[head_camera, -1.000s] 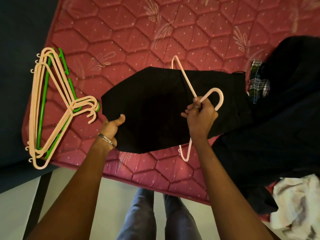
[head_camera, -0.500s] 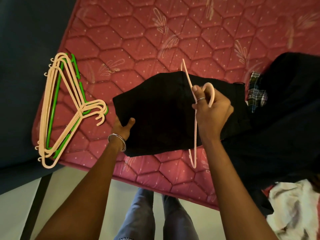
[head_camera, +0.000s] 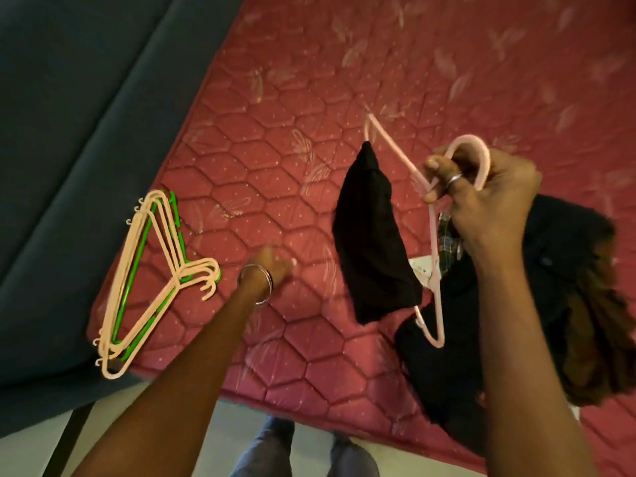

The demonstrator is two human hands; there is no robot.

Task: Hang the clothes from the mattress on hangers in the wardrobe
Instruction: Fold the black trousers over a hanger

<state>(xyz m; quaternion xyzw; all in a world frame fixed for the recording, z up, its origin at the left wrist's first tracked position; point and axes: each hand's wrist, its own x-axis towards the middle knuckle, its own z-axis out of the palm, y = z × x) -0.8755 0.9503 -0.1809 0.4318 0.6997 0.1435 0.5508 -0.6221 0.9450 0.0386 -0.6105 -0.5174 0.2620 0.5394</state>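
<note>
Slip risk: the black garment [head_camera: 373, 242] hangs folded over the bar of the pink hanger [head_camera: 432, 235], bunched toward the far end, and nothing pins it. Tilt the hanger further on the way to the wardrobe and it may slide off.
Cause: you carry it one-handed while the hanger sits steeply tilted.
Right grip: your right hand [head_camera: 488, 197] has its fingers curled round the hanger's neck just below the hook, and the hook arches over your knuckles.
Left grip: your left hand [head_camera: 275, 266] holds nothing; it is blurred, low over the mattress [head_camera: 275, 139], and I cannot tell how the fingers lie.
Garment relative to grip: below and to the left of your right hand, apart from the fingers, lifted off the mattress.
Remaining clothes: a dark pile [head_camera: 550, 304] lies beneath your right forearm.
Spare hangers: a pink and green stack [head_camera: 148, 280] lies left of your left hand, near the mattress edge.
</note>
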